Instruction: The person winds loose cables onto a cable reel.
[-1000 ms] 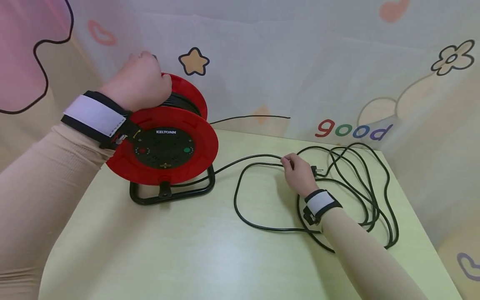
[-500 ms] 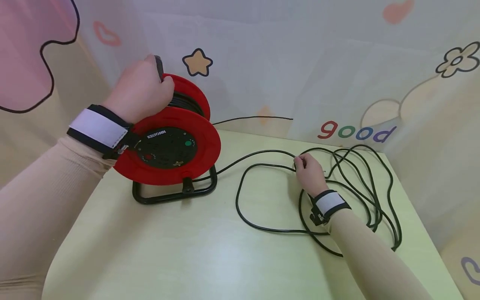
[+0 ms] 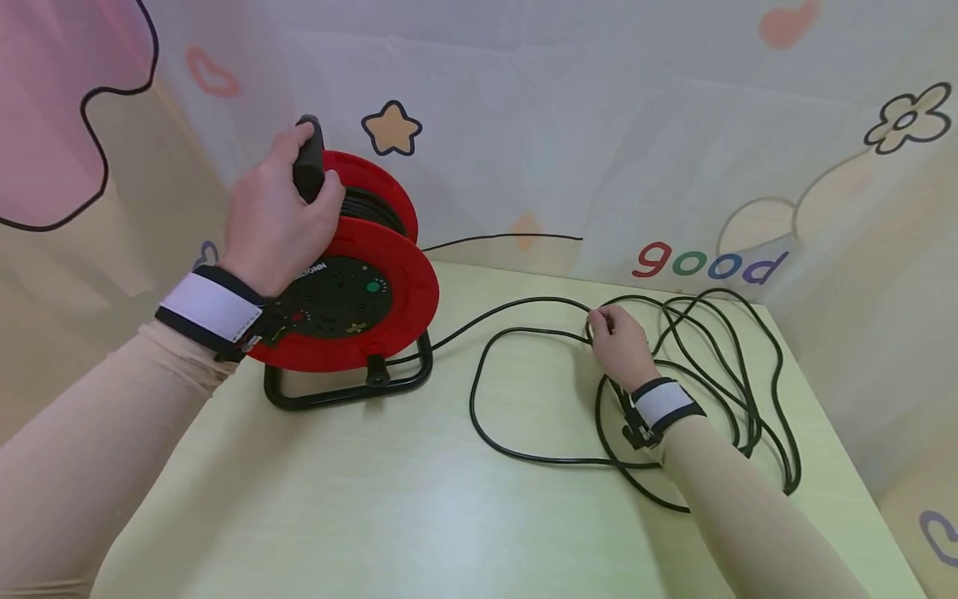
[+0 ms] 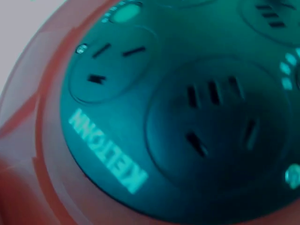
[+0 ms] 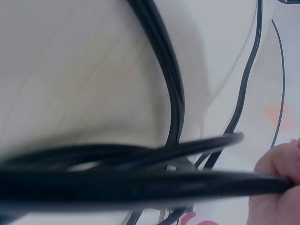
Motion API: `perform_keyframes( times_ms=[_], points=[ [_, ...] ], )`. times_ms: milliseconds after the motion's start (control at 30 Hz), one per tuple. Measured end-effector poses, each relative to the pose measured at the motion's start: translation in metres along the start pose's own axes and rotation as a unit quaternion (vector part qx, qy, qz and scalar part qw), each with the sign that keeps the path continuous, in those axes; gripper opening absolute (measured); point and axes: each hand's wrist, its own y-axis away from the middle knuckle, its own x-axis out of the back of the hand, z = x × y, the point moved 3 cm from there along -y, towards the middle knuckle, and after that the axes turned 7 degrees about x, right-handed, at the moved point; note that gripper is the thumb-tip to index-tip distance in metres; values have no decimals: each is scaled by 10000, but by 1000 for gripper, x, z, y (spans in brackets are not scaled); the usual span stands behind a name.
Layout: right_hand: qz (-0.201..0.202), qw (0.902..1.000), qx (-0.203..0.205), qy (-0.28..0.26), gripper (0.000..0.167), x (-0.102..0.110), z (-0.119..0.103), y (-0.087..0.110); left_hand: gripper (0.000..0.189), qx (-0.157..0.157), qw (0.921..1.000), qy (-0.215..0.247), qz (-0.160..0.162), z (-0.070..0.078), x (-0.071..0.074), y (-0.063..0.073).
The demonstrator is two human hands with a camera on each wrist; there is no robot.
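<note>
A red cable reel (image 3: 412,287) with a black socket panel (image 4: 164,108) stands on a black tube frame at the table's left. Black cord is wound between its two red discs. My left hand (image 3: 273,220) holds the black carry handle (image 3: 308,166) on top, thumb on one side and fingers on the other. From the reel, a black cord (image 3: 509,306) runs across to my right hand (image 3: 623,349), which pinches it between thumb and fingertips. In the right wrist view the cord (image 5: 225,183) passes into the pinching fingers (image 5: 272,166).
Loose loops of the cord (image 3: 774,358) lie around and to the right of my right hand. A short black crank knob (image 3: 377,372) juts from the reel's lower rim. A patterned curtain (image 3: 486,133) hangs behind the table (image 3: 419,499).
The reel's front disc has turned counter-clockwise. My right hand has slid slightly right along with the cord. My left hand has shifted, exposing more of the handle. The plug has gone from sight.
</note>
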Motion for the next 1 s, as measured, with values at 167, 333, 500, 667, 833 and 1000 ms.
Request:
perform_keyframes(
  times_ms=[167,333,500,667,833,1000],
  points=[
    [61,10000,-45,37,36,9,9,2,54,-362,9993,4,15,-1,-3,-5],
    [178,9998,10,30,37,17,11,5,52,-536,9982,149,-209,-8,-5,-15],
    [346,9994,14,87,43,24,18,8,52,-524,9973,247,-450,-15,-3,-20],
    [373,9990,-22,255,41,31,32,15,52,-593,9965,202,-550,-16,-3,-21],
    [321,9990,91,289,40,33,39,18,51,-645,9961,196,-567,-16,-5,-23],
    [330,9988,188,303,39,36,40,15,51,-631,9963,226,-539,-11,-6,-25]
  ],
)
